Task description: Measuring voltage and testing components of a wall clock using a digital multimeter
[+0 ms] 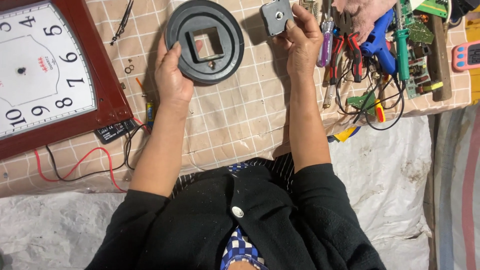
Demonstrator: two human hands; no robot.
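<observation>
Large wall clock, white dial in dark red wooden frame (pixel 107 95), lies well left of left hand. Round black plastic disc with square central opening (pixel 205 41) gripped at its left rim by left hand (pixel 172 75), thumb over front face. Heap of tools, blue glue gun (pixel 378 42) among them, just right of right hand. Small grey square clock movement (pixel 276 16) pinched by right hand (pixel 302 42), fingers closed round lower edge, just right of disc.
</observation>
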